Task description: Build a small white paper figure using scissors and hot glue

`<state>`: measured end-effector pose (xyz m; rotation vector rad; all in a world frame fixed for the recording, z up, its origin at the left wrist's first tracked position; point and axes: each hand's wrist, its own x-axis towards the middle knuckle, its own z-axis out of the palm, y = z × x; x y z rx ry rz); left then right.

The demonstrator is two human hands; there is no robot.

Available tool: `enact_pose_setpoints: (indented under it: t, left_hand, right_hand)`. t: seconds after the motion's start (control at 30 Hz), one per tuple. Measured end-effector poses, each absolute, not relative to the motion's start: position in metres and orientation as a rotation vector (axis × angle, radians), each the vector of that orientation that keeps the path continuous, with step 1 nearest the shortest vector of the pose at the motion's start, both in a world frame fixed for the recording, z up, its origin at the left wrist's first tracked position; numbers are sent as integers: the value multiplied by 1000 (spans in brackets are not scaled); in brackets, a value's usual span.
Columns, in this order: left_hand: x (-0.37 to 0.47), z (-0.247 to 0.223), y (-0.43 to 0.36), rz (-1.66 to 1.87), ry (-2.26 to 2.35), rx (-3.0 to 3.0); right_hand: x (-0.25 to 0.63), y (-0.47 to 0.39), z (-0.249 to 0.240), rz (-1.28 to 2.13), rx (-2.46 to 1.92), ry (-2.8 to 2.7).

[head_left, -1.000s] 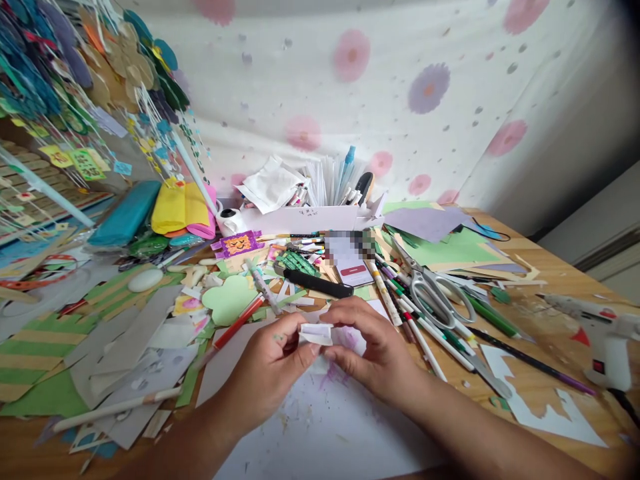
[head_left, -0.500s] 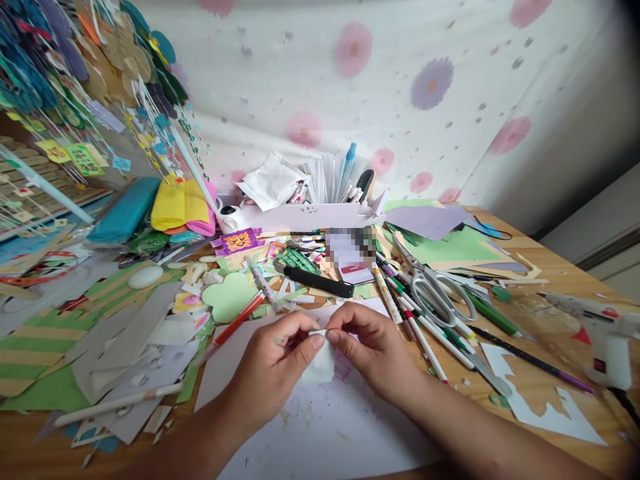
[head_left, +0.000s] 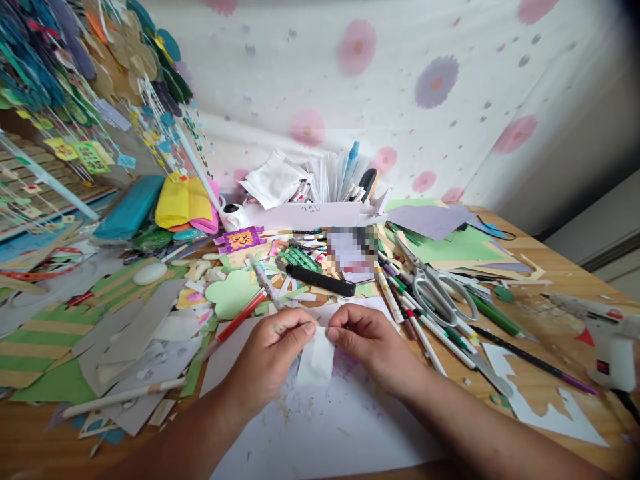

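Observation:
Between my two hands hangs a small white piece (head_left: pixel 316 360), thin and roughly rectangular, its top corners pinched. My left hand (head_left: pixel 280 350) grips the upper left corner between thumb and forefinger. At the upper right corner, my right hand (head_left: pixel 367 343) holds the same piece with thumb and fingertips. Below it lies a large white sheet (head_left: pixel 320 433) with faint purple marks and small specks.
Silver scissors (head_left: pixel 433 290), markers and a black-handled cutter (head_left: pixel 320 280) lie beyond my hands. A glue gun (head_left: pixel 607 333) is at the right. Paper scraps (head_left: pixel 45 340) cover the left side. A white box (head_left: pixel 305 215) stands at the back.
My fingertips have moved slightly apart along the top edge of the white piece. More of the piece now shows hanging below them. The view has shifted a little.

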<state>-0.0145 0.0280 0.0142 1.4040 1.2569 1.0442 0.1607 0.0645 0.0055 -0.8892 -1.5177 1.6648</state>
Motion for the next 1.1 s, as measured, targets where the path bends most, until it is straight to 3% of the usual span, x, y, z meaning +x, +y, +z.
enact_pose_setpoints:
  t: [0.73, 1.1]
  left_hand:
    - [-15, 20, 32, 936, 1227, 1407]
    - [-18, 12, 32, 1092, 1179, 1147]
  right_hand:
    - [161, 64, 8, 1643, -930, -1583]
    - [164, 66, 8, 1800, -806, -1412]
